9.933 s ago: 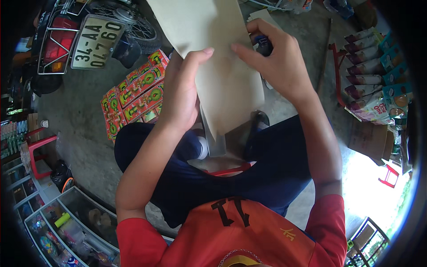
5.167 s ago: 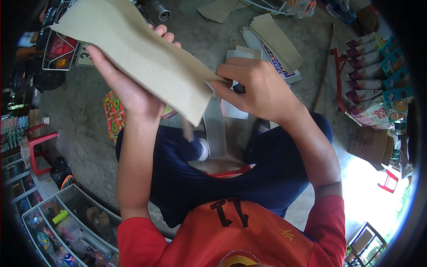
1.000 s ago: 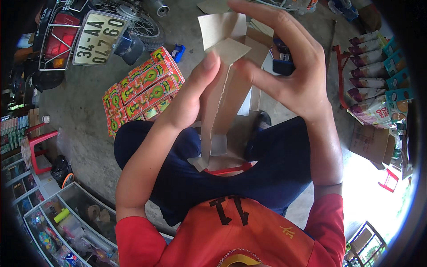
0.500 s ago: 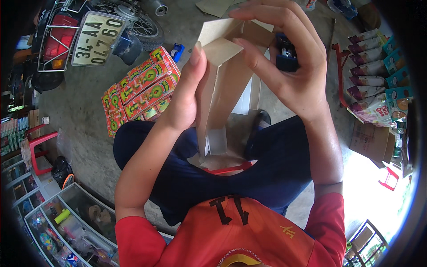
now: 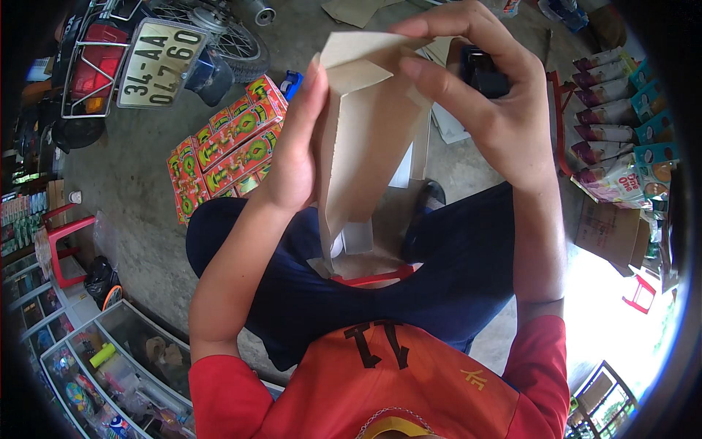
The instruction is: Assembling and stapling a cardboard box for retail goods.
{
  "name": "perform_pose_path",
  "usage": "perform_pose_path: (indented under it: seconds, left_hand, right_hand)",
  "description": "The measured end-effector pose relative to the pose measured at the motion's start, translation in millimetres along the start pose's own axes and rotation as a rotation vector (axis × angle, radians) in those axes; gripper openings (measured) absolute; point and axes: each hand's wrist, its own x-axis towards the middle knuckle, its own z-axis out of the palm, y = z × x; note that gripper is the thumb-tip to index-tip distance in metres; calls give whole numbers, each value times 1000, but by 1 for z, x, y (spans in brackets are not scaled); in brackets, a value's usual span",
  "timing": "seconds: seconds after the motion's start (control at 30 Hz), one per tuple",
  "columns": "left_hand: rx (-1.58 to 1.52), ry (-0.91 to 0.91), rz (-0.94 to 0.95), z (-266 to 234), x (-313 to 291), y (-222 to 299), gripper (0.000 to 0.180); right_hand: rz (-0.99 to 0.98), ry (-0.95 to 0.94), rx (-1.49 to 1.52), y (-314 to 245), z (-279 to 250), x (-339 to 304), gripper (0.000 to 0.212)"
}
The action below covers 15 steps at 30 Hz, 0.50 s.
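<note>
A long brown cardboard box [image 5: 369,157] is held up in front of me, its inner side toward me and its flaps at the far end standing loose. My left hand [image 5: 291,150] grips its left wall, thumb at the top corner and the other fingers hidden behind the card. At the far right corner, my right hand [image 5: 486,95] pinches a flap between thumb and forefinger. Below, a small pale flap [image 5: 357,238] sticks out at the near end of the box.
Red and green printed boxes [image 5: 230,143] are stacked on the floor at left, near a parked motorbike [image 5: 157,62]. A dark blue object [image 5: 484,73] lies beyond my right hand. Snack bags [image 5: 603,117] hang at right; a glass display case [image 5: 121,358] stands at lower left.
The box has opened wider and turned slightly, showing more of its inside. My left hand has shifted a little left, and my right hand a little right.
</note>
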Motion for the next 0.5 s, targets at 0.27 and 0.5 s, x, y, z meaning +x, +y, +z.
perform_pose_path:
  seconds: [0.27, 0.5]
  left_hand:
    - [-291, -108, -40, -21, 1, -5, 83]
    - [-82, -9, 25, 0, 5, 10, 90]
  right_hand:
    - [-339, 68, -189, -4, 17, -5, 23]
    - [-332, 69, -149, 7, 23, -8, 23]
